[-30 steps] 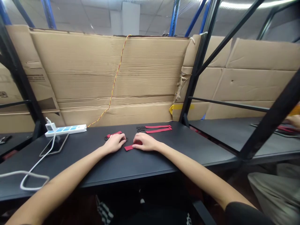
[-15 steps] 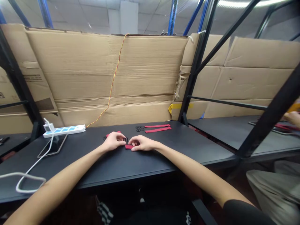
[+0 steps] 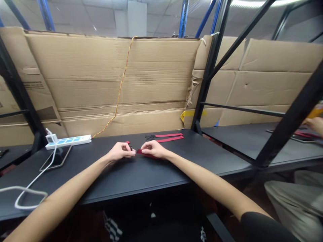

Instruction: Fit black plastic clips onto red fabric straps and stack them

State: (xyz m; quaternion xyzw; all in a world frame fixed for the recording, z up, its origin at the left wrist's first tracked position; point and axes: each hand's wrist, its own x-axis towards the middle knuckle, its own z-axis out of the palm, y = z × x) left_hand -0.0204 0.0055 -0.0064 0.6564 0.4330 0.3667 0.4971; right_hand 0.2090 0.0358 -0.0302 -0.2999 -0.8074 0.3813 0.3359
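Observation:
Between the thumb and fingers of my left hand [image 3: 121, 151] is a small black buckle [image 3: 131, 148], mostly hidden by the fingertips. My right hand [image 3: 153, 149] pinches a red strap [image 3: 142, 152], whose end points towards the left hand. The two hands are close together above the black table, with a small gap between strap and buckle. Partly behind the left hand lies another red piece [image 3: 127, 142]. Farther back on the right are two red straps [image 3: 169, 137] beside several black buckles [image 3: 150, 137].
A white power strip [image 3: 68, 141] with a plugged-in charger stands at the left. Near it lie a dark tablet-like device [image 3: 56, 158] and a white cable [image 3: 35, 179]. Cardboard [image 3: 113, 77] walls the back. Beyond a black post on the right, another person's hand [image 3: 315, 125] shows.
My right hand has lifted the red strap off the table and moved slightly up. My left hand has shifted a little left, still pinching the buckle.

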